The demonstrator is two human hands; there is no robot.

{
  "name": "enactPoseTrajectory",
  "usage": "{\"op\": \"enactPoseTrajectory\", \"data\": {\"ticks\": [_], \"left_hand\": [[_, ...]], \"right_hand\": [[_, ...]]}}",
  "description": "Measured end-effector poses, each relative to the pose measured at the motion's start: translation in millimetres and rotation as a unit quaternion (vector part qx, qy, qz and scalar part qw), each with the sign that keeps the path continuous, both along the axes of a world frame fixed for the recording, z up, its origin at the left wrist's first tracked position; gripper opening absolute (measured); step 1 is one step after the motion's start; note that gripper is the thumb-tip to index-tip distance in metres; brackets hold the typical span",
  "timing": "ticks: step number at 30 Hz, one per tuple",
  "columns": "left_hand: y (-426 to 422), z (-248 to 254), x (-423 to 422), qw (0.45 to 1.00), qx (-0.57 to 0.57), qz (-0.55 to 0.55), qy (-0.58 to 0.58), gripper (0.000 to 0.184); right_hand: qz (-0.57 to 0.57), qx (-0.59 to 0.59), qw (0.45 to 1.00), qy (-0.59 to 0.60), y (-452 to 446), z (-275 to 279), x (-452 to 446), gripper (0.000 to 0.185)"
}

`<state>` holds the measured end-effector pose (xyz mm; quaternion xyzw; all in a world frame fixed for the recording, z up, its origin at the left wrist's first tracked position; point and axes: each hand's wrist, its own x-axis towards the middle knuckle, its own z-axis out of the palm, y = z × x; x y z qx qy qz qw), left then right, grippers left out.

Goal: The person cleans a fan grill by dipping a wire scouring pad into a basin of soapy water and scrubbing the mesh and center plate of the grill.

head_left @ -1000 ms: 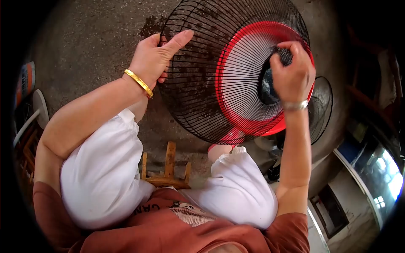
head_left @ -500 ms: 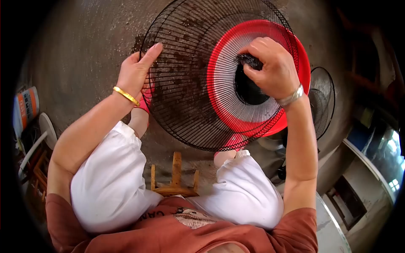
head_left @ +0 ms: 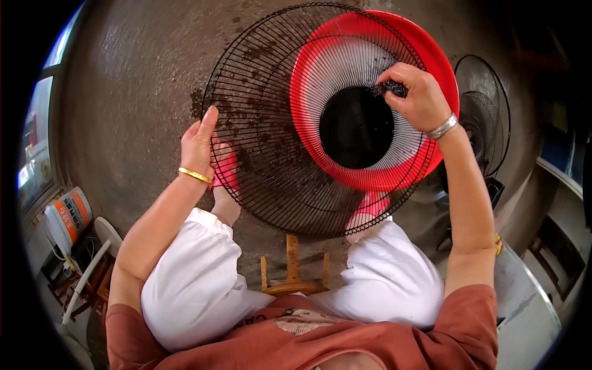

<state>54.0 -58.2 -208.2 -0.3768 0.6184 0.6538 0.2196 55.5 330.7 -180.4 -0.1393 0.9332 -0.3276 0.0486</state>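
Note:
A round black wire fan grille (head_left: 259,179) with a solid dark centre disc is held over a red basin (head_left: 441,68). My left hand (head_left: 198,145) is closed on the grille's left rim, thumb on top. In my right hand (head_left: 422,95) is a dark, shiny scouring pad (head_left: 393,89), pinched between thumb and fingers. It meets the grille's wires just up and right of the centre disc. Through the wires the basin's inside looks whitish. The right fingertips are partly hidden by the pad.
Another fan with its guard (head_left: 484,123) stands at the right. A wooden stool (head_left: 293,287) is between my legs. A white and orange container (head_left: 69,216) and a round white-topped item (head_left: 108,235) are at the left. The concrete floor (head_left: 135,80) has wet dark patches.
My right hand with the scouring pad has moved rightward off the centre disc onto the wires, uncovering the disc. The camera view has shifted; my left hand keeps its hold on the rim.

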Motion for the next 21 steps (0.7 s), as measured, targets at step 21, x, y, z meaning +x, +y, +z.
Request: {"op": "enactPoseTrajectory", "data": {"ticks": [21], "left_hand": [[-10,-33,-1,0.996,-0.066,-0.059,-0.018,0.049]], "right_hand": [[-0.042,-0.066,0.993,0.087,12,19,25,0.019]]}}
